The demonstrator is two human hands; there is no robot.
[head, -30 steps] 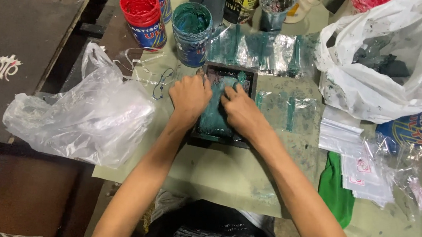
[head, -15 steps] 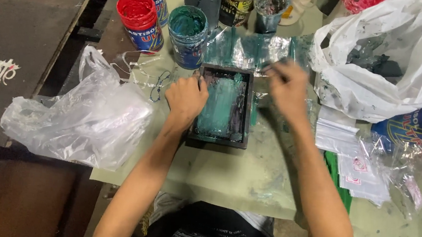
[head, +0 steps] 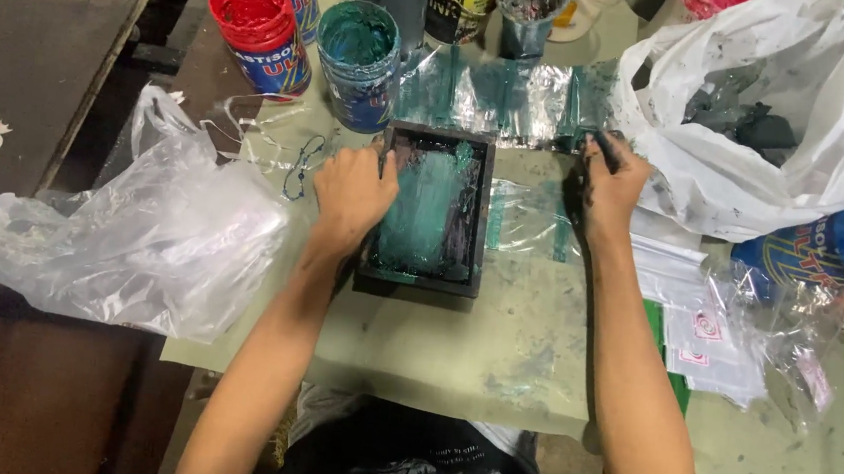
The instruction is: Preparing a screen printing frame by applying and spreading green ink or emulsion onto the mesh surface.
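Right hand (head: 607,181) has left the teal-smeared tray (head: 431,213), left hand (head: 350,193) steadying it.

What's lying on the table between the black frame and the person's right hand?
In the head view, crinkled clear plastic film smeared with teal ink.

I see a dark, matt frame (head: 426,212) whose flat inner face is smeared with wet-looking teal ink, streaky and slightly glossy. My left hand (head: 352,193) rests on its edge; my right hand (head: 609,182), ink-stained, touches a crinkled, shiny clear plastic sheet (head: 514,94) streaked with teal. The table covering (head: 493,353) looks like matt, pale green paper or card, blotched. The clear bag (head: 141,235) is thin, glossy, wrinkled plastic; the white bag (head: 802,126) is softer, smudged plastic. The ink tubs (head: 258,29) look like smooth plastic.
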